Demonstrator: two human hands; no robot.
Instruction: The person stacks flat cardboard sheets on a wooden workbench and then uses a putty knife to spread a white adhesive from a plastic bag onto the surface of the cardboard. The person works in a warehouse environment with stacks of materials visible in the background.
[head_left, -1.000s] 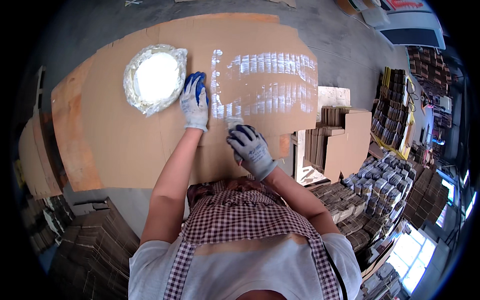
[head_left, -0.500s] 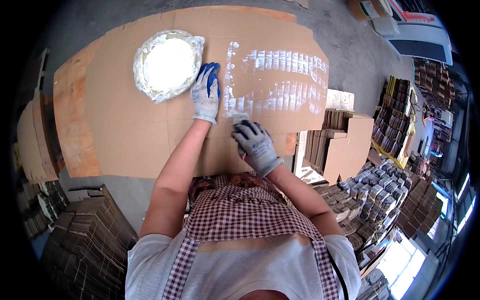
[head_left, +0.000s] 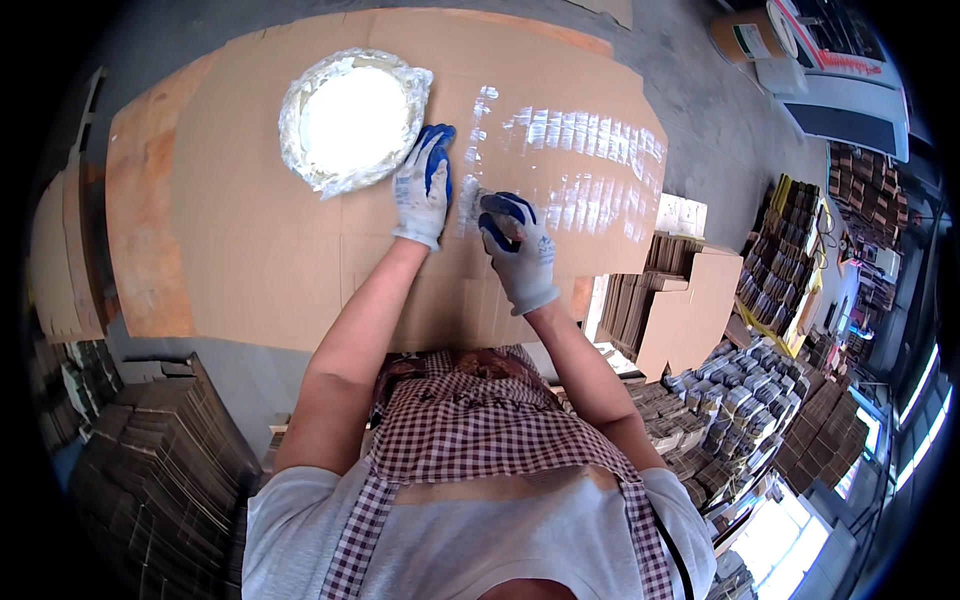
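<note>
A large sheet of brown cardboard (head_left: 250, 250) lies flat in front of me, its right half streaked with wet-looking white paste (head_left: 585, 135). My right hand (head_left: 520, 250), in a grey and blue work glove, has its fingers curled round a small brush (head_left: 476, 203). The brush's pale end touches the left edge of the streaks; most of it is hidden by the glove. Fingers stretched out, my left hand (head_left: 424, 190) rests flat on the cardboard in a matching glove. Just beyond it stands a round, plastic-lined bowl (head_left: 352, 120) of bright white paste.
Bare plywood (head_left: 150, 220) shows beneath the cardboard at the left. To the right stand folded cardboard pieces (head_left: 690, 310) and tied bundles (head_left: 750, 400). More stacked cardboard (head_left: 160, 470) rises at the lower left. A brown drum (head_left: 750, 38) stands at the far right.
My right hand has moved away from my body and slightly right, carrying the brush up along the left edge of the white streaks. My left hand stays flat beside the bowl.
</note>
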